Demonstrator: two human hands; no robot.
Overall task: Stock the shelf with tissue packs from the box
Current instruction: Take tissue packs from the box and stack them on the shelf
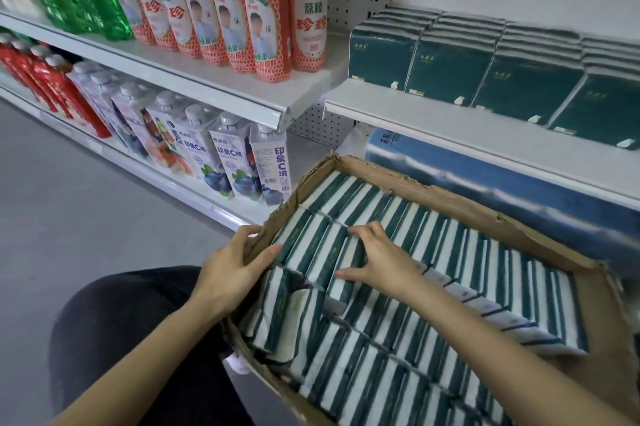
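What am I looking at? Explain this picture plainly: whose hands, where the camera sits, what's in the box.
No machine here: a person works with bare hands, and the single picture comes from a camera worn on their head, looking forward and down. In front lies an open cardboard box packed with green-and-white tissue packs standing on edge. The left hand grips the box's left wall; the right hand rests spread on the packs, nothing lifted yet. Dark green stocked packs already sit on the white shelf above; red-labelled bottles and drink cartons fill shelves to the left.
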